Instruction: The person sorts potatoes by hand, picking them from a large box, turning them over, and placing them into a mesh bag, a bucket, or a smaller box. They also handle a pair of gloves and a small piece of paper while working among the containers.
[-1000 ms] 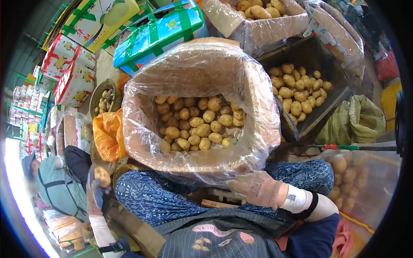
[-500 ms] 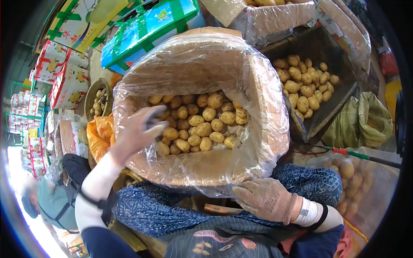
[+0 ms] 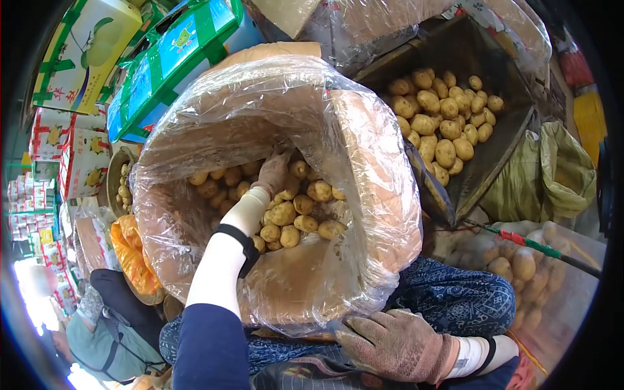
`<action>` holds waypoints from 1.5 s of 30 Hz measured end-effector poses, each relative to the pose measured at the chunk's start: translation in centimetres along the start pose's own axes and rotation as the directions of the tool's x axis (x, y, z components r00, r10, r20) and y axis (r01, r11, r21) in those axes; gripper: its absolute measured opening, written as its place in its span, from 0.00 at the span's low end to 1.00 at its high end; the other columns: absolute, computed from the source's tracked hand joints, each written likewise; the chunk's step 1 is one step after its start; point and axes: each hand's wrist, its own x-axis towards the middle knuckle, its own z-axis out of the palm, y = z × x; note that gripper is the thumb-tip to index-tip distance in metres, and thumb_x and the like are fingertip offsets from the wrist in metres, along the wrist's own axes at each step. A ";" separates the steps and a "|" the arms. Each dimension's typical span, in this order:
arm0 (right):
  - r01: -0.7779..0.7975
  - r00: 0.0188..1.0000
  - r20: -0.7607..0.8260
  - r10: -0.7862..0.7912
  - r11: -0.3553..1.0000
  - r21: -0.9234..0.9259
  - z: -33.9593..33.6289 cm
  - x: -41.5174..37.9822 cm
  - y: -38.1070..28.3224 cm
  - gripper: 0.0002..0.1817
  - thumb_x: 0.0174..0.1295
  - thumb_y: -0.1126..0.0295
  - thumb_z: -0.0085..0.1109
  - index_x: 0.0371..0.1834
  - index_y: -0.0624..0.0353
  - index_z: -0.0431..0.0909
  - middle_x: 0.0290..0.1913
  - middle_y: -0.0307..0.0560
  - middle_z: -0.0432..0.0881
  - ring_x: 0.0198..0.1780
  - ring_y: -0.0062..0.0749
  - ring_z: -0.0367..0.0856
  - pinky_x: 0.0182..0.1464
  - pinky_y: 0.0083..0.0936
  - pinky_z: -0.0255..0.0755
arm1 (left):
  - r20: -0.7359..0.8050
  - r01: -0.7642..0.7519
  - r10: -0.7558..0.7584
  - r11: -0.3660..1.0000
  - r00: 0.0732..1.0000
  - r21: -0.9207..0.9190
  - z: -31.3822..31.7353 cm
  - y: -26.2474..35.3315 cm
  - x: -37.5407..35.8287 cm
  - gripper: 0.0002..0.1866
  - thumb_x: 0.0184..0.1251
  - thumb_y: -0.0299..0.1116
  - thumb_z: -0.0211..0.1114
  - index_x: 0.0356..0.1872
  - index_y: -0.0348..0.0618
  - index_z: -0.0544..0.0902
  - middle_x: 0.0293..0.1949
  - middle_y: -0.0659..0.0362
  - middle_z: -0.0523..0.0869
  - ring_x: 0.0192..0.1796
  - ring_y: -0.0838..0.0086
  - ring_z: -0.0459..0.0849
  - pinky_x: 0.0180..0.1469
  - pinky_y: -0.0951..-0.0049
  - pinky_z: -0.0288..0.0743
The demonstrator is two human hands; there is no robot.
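A cardboard box [image 3: 286, 279] lined with clear plastic film [image 3: 370, 149] stands in front of my lap, with a layer of potatoes [image 3: 286, 214] at its bottom. My left hand [image 3: 274, 172], in a glove, reaches down inside among the potatoes near the far wall. Its fingers are hidden, so I cannot see if a potato is in them. At the box's near rim lies my gloved right hand [image 3: 393, 344], fingers stretched out beside the film's edge and no object visible in them.
To the right, a dark bin [image 3: 500, 156] holds more potatoes, beside a green woven sack [image 3: 565, 175] and a clear bag of potatoes [image 3: 520, 273]. Printed cartons [image 3: 175, 58] stand at the left, near an orange bag [image 3: 133, 250]. Another person [image 3: 107, 335] sits at lower left.
My left hand has gone from above the box's left side down into the potatoes at the far middle. The view has shifted; my right hand stays by the near rim.
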 end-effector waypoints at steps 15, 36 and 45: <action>0.066 0.961 -0.259 -0.098 0.989 -0.132 1.5 0.7 -0.2 0.18 0.62 0.62 0.60 0.50 0.60 0.74 0.38 0.48 0.80 0.39 0.39 0.84 0.36 0.32 0.79 | -0.220 -0.248 0.168 0.876 0.961 -0.413 -16.5 11.8 -15.0 0.34 0.39 0.42 0.85 0.51 0.42 0.81 0.45 0.53 0.83 0.47 0.62 0.83 0.52 0.66 0.77; 0.200 0.909 -0.417 -0.005 0.883 0.426 4.3 3.7 2.4 0.41 0.57 0.63 0.73 0.71 0.65 0.63 0.64 0.60 0.75 0.66 0.47 0.75 0.67 0.36 0.69 | -0.263 -0.314 0.217 0.851 0.940 -0.420 -20.4 17.9 -22.8 0.35 0.39 0.39 0.83 0.52 0.40 0.80 0.44 0.51 0.83 0.46 0.56 0.82 0.49 0.61 0.77; 0.050 0.914 -0.350 0.208 0.796 0.603 4.5 3.7 1.9 0.22 0.75 0.61 0.50 0.64 0.65 0.73 0.51 0.60 0.83 0.52 0.46 0.84 0.54 0.36 0.75 | -0.266 -0.253 0.161 0.898 0.950 -0.360 -19.6 19.1 -23.4 0.33 0.38 0.37 0.80 0.52 0.42 0.80 0.43 0.51 0.80 0.46 0.54 0.81 0.48 0.58 0.78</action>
